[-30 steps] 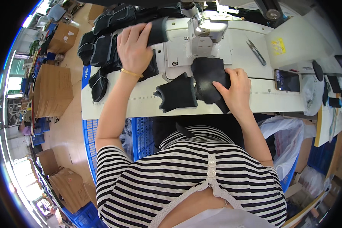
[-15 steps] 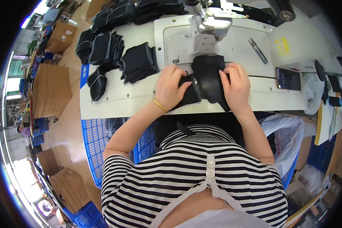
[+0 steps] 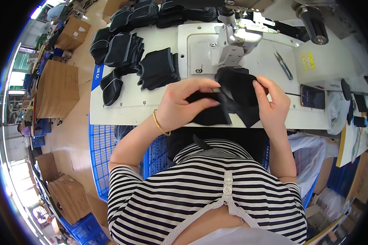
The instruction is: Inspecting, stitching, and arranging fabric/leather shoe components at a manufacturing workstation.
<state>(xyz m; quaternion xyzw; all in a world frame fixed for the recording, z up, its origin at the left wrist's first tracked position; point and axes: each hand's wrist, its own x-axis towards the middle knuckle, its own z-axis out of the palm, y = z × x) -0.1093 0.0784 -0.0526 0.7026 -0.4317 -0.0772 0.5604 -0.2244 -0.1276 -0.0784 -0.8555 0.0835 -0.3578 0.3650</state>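
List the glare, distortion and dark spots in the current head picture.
Head view: glare whitens part of the sewing machine; head view: windows at left wash out, and fisheye bends the left side; head view: the black fabric piece at the right hand shows little detail.

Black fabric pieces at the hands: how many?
2: one black fabric piece at the left hand, another black fabric piece at the right hand; more layers may be hidden.

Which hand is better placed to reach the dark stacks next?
Probably the left hand: it is nearer the dark stacks; the right hand is farther, touching the edge of the black piece.
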